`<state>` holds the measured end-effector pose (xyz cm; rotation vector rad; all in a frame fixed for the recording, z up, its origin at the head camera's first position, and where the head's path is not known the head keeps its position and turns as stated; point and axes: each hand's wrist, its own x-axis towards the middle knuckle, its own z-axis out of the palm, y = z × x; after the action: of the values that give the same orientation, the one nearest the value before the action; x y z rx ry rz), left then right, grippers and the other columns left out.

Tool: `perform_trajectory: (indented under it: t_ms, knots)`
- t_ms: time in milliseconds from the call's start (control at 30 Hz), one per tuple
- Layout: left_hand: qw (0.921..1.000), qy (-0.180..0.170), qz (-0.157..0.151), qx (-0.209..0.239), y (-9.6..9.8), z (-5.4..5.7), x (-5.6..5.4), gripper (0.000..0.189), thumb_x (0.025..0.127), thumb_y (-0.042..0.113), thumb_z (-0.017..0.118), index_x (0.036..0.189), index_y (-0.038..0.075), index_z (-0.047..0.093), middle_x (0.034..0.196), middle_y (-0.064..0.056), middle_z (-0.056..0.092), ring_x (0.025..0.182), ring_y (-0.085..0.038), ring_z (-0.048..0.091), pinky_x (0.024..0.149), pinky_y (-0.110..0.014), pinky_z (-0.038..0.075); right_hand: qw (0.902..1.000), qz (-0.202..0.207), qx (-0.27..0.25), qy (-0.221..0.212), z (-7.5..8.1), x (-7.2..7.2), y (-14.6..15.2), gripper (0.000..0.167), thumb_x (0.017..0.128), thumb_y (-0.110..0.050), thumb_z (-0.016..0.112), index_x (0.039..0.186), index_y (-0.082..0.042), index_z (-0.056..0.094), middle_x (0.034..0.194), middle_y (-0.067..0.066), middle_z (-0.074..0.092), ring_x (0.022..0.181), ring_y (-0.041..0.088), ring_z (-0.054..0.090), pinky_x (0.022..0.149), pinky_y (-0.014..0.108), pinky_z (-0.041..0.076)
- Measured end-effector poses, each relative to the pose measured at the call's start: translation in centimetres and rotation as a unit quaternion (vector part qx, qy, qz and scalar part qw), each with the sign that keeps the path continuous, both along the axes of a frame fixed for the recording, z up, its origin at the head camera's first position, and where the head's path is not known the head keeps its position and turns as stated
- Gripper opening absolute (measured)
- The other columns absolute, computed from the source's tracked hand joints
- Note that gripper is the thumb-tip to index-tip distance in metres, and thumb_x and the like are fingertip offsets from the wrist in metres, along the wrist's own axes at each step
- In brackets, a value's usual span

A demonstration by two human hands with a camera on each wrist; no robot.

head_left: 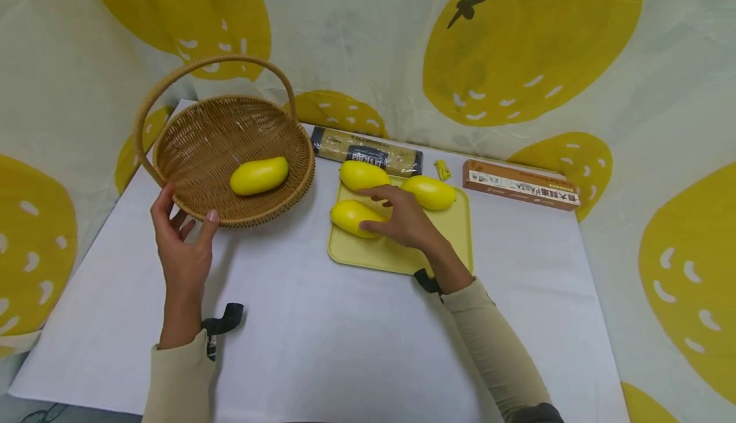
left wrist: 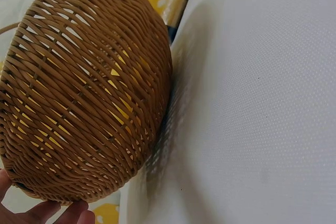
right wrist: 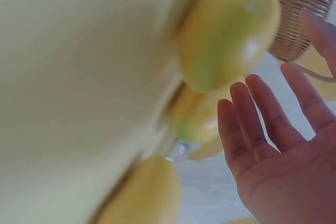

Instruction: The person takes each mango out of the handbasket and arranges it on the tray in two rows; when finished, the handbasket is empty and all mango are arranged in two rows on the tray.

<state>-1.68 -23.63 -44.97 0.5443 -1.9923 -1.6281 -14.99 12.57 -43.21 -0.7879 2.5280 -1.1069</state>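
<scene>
A round wicker basket (head_left: 201, 132) with a tall handle is tilted on the left, one yellow mango (head_left: 260, 176) inside. My left hand (head_left: 185, 253) grips its near rim, thumb at the edge and fingers against the outside; the weave (left wrist: 89, 87) fills much of the left wrist view. Three more mangoes lie on a pale yellow tray (head_left: 368, 258): a near one (head_left: 347, 216), a back one (head_left: 363, 174) and a right one (head_left: 430, 193). Over the near mango hovers my right hand (head_left: 407, 222), fingers spread, palm facing the fruit (right wrist: 228, 35) in the right wrist view.
Behind the tray lies a long pasta bag (head_left: 368, 153). A small yellow packet (head_left: 442, 169) and a brown pasta box (head_left: 520, 183) lie to its right along the back edge. A fruit-print curtain (head_left: 356, 33) hangs around the white table (head_left: 322, 340).
</scene>
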Motion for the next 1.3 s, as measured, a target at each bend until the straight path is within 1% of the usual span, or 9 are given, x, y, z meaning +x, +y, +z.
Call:
perform_trajectory:
  t_ms: [133,200,333,433,567,733,833,1000,1300]
  knots:
    - [1.0,0.001,0.001,-0.002,-0.2,-0.2,-0.1,0.078,0.099,0.016,0.073,0.164,0.028,0.033,0.17,0.0,0.036,0.147,-0.03,0.045,0.112,-0.037,0.034,0.9989,0.006,-0.037,0.027,1.4,-0.4,-0.3,0.06,0.088,-0.029,0.089,0.144,-0.019,0.067,0.144,0.006,0.067,0.126,0.033,0.063,0.107,0.053,0.052]
    - [1.0,0.001,0.001,-0.002,-0.4,-0.5,-0.2,0.078,0.099,0.016,0.073,0.164,0.028,0.033,0.17,0.001,0.036,0.147,-0.029,0.045,0.112,-0.037,0.034,0.9978,0.007,-0.054,0.037,2.2,-0.6,-0.7,0.06,0.088,-0.03,0.089,0.143,-0.019,0.068,0.144,0.007,0.068,0.125,0.034,0.063,0.107,0.055,0.052]
    - [1.0,0.0,0.002,0.001,-0.5,-0.7,-0.2,0.079,0.098,0.015,0.074,0.164,0.029,0.033,0.17,0.002,0.036,0.147,-0.027,0.045,0.113,-0.036,0.034,0.9957,0.008,-0.076,0.052,3.7,-0.9,-1.9,0.059,0.089,-0.031,0.088,0.143,-0.022,0.068,0.143,0.003,0.068,0.126,0.032,0.064,0.107,0.054,0.053]
    - [1.0,-0.001,0.003,-0.001,-0.5,-0.7,-0.2,0.079,0.098,0.016,0.074,0.164,0.03,0.033,0.17,0.002,0.036,0.146,-0.027,0.045,0.113,-0.036,0.034,0.9943,0.014,-0.083,0.065,4.8,-1.1,-3.1,0.057,0.09,-0.033,0.087,0.144,-0.024,0.067,0.142,-0.001,0.068,0.127,0.026,0.064,0.107,0.051,0.053]
    - [1.0,-0.004,0.002,-0.001,-0.5,-0.8,-0.2,0.079,0.099,0.018,0.074,0.164,0.03,0.033,0.17,0.002,0.035,0.146,-0.026,0.045,0.112,-0.035,0.034,0.9919,0.026,-0.091,0.085,6.0,-1.3,-4.9,0.057,0.09,-0.034,0.087,0.143,-0.023,0.068,0.141,-0.003,0.069,0.125,0.017,0.064,0.107,0.049,0.053]
    - [1.0,-0.006,0.001,0.0,-0.6,-0.7,-0.2,0.079,0.098,0.019,0.074,0.164,0.031,0.033,0.171,0.004,0.035,0.147,-0.025,0.045,0.113,-0.036,0.034,0.9892,0.034,-0.097,0.104,7.2,-1.7,-7.2,0.059,0.088,-0.034,0.089,0.141,-0.021,0.069,0.139,-0.002,0.071,0.121,0.015,0.066,0.103,0.038,0.054]
    - [1.0,-0.007,-0.001,-0.003,-0.5,-0.6,-0.2,0.079,0.098,0.019,0.074,0.164,0.031,0.033,0.17,0.004,0.035,0.147,-0.025,0.045,0.114,-0.036,0.034,0.9882,0.037,-0.104,0.106,7.4,-2.0,-8.7,0.059,0.088,-0.034,0.089,0.141,-0.021,0.069,0.14,-0.002,0.07,0.123,0.016,0.066,0.102,0.033,0.053]
    - [0.9999,-0.005,-0.006,-0.008,-0.5,-0.6,-0.2,0.078,0.099,0.02,0.074,0.164,0.031,0.033,0.171,0.003,0.035,0.149,-0.028,0.045,0.114,-0.036,0.034,0.9886,0.053,-0.107,0.091,7.3,-2.5,-11.2,0.058,0.089,-0.034,0.088,0.142,-0.021,0.069,0.143,-0.002,0.069,0.123,0.016,0.063,0.103,0.032,0.053]
    - [0.9999,-0.005,-0.007,-0.008,-0.7,-0.9,-0.1,0.079,0.099,0.02,0.074,0.165,0.031,0.032,0.171,0.003,0.034,0.15,-0.028,0.044,0.114,-0.036,0.034,0.9923,0.091,-0.062,0.055,7.0,-3.6,-16.0,0.063,0.089,-0.038,0.087,0.146,-0.021,0.065,0.147,-0.004,0.066,0.134,0.014,0.062,0.111,0.025,0.046]
